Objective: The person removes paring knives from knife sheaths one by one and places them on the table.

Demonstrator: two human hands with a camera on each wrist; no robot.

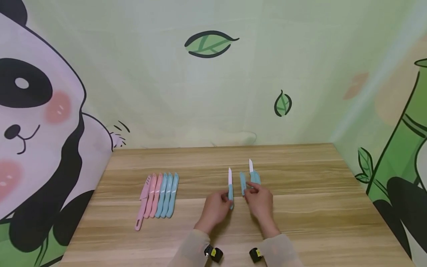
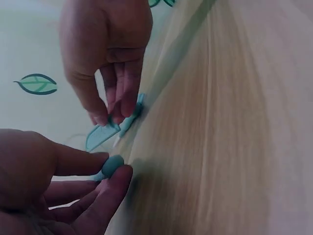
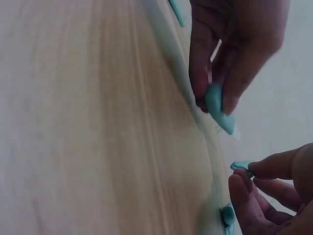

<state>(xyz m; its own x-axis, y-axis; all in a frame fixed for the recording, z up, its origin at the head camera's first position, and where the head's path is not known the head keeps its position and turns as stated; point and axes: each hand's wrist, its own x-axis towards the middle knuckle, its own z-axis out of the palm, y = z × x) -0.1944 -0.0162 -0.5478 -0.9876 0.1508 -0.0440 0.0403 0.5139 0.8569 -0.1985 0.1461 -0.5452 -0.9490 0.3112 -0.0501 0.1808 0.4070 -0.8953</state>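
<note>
Head view, left to right. Wooden tabletop (image 1: 317, 218), left part: slotted pink knife (image 1: 143, 200) at the outer end of a close row, slightly tilted, nearest the left edge. Next to it, two pink knives (image 1: 150, 196), then three blue knives (image 1: 166, 198), all with tips toward the far edge.

Well right of the row, around mid-tabletop: left hand (image 1: 215, 208) pinches the blue handle of a bare knife (image 1: 230, 187) between thumb and fingers, white blade pointing at the far edge. Can't tell if that knife touches the wood.

Just right of it: blue sheath (image 1: 242, 181), pinched by the thumb and fingertips of the right hand (image 1: 259, 203). Sheath and held knife are side by side, apart.

Beyond the right hand, nearer the far edge: another knife (image 1: 251, 167), white blade exposed, rest partly hidden by the hand. Wide blue piece (image 1: 256, 177) against it; can't tell if it's a sheath.
</note>
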